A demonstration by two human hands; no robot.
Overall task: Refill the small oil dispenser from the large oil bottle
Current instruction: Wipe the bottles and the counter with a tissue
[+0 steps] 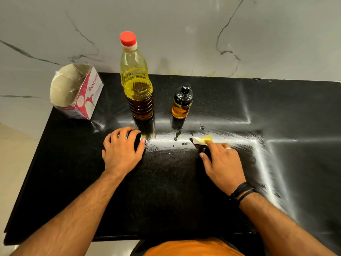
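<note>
the big oil bottle (136, 84), red cap on, is stood near the back edge of the black counter (166, 191), small dispenser (181, 102) just beside it. left hand (122, 150) is rested by the bottle's base, fingers loosely curled. an oily tissue (202, 140) is pressed down by the straight fingers of the right hand (223, 163). tissue box (77, 91) at the back left corner.

Black speckled worktop (166, 182) set against a white marble-veined wall (184, 34). An opened pink-and-white carton (77, 93) stands at the worktop's far left corner; a yellow-stained tissue (201, 140) lies near its centre.
</note>
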